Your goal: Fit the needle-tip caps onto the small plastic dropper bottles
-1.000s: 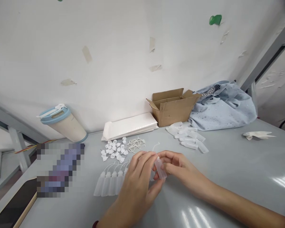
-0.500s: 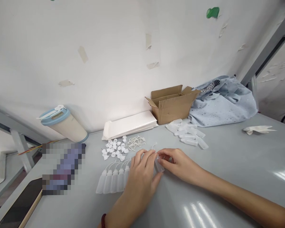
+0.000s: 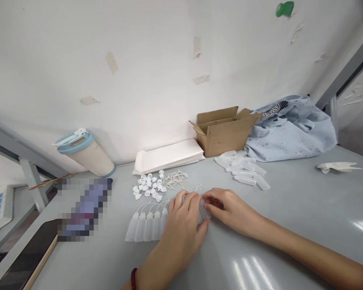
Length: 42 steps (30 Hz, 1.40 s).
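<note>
Translucent plastic squeeze bottles (image 3: 148,228) lie side by side in a row, thin white strings or tubes curving from their necks. My left hand (image 3: 183,219) is laid over the right part of this row, hiding several of them. Its fingers curl over the bottles and its thumb presses near the base of the rightmost bottle (image 3: 205,211). Beside it, my right hand (image 3: 225,206) pinches that bottle near its neck with thumb and fingertips. Behind the row are small white caps (image 3: 149,185) and a tangle of thin white strings or tubes (image 3: 176,178).
Loose bottles (image 3: 243,168) lie before an open cardboard box (image 3: 226,137). White padded envelopes (image 3: 169,156), a blue-grey cloth bag (image 3: 296,133) and a crumpled tissue (image 3: 337,166) sit further back. At left are a tumbler (image 3: 90,155), a pixelated item (image 3: 87,209) and a phone (image 3: 27,253).
The view has shifted slightly, so everything sits a little further right. Both hands stay at the right end of the row, and more of the bottles between them shows.
</note>
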Tool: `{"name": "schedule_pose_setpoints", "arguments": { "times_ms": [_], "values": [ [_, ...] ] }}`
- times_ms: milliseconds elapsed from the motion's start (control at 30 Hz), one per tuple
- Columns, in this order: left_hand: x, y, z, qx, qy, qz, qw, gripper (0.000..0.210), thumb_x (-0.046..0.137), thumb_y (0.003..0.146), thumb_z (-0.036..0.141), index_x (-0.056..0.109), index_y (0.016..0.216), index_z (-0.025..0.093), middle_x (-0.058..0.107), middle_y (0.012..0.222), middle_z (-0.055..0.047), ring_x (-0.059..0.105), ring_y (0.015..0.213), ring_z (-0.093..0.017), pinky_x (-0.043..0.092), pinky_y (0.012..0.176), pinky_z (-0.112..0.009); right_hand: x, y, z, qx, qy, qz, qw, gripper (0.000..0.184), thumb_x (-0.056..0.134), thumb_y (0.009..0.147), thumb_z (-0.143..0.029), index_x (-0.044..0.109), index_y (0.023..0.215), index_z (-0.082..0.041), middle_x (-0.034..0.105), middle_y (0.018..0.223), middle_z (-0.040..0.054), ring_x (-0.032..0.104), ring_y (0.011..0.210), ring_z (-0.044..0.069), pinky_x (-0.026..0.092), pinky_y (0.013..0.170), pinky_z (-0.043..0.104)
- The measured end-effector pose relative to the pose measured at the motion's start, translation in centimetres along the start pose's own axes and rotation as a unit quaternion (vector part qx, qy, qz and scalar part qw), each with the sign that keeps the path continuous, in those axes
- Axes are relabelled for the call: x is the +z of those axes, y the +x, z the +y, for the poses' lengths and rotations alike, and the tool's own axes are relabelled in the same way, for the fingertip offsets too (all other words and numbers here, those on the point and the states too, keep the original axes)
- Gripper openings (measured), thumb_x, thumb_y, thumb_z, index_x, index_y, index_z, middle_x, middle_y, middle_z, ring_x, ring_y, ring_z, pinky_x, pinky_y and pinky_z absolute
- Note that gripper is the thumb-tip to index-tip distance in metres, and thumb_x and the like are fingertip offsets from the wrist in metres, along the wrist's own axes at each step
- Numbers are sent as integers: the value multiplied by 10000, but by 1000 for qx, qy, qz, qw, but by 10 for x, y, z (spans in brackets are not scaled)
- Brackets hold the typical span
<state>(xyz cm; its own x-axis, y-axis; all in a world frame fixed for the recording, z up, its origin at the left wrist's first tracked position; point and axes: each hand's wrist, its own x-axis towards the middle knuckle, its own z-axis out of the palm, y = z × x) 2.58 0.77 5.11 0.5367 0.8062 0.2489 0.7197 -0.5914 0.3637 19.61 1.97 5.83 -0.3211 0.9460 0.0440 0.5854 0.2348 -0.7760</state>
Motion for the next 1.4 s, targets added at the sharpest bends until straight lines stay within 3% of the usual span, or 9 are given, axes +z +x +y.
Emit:
{"name": "schedule_pose_setpoints", "arguments": {
  "times_ms": [767,967,1133,1233,1400],
  "values": [
    [1,-1,1,-11,-15,-10,1000,301,634,775,112,538,1058,148,563,1102,-99,450,1080,-305,422,884,-510,-2,0,-1,32,-6,-18,999,163,501,831,-186,661,845,-157,660,772,27,562,650,151,417,592,258],
    [-8,4,-10,-40,-33,17,998,307,611,837,318,558,1085,146,577,1111,-116,471,1082,-305,418,909,-493,-6,-1,-2,30,-16,-14,999,163,504,848,-209,657,861,-155,677,789,36,593,677,161,436,610,268],
    [-24,8,-43,-115,3,61,991,289,402,932,315,595,1083,163,583,1203,-117,430,1188,-307,387,959,-507,-25,1,1,13,-122,52,991,226,466,880,-229,648,985,-145,682,893,70,618,725,190,449,618,302],
    [-29,9,-55,-134,34,25,990,321,373,937,327,618,1079,176,559,1289,-102,369,1250,-344,353,962,-565,-38,3,6,15,-220,86,972,248,436,882,-190,642,1007,-136,677,910,82,623,746,214,447,618,325],
    [-27,9,-55,-130,66,-13,989,362,378,934,332,592,1164,153,574,1278,-124,362,1259,-369,327,962,-601,-57,4,10,46,-300,82,949,266,420,883,-158,637,1037,-152,689,947,66,642,766,220,459,628,326]
  ]
}}
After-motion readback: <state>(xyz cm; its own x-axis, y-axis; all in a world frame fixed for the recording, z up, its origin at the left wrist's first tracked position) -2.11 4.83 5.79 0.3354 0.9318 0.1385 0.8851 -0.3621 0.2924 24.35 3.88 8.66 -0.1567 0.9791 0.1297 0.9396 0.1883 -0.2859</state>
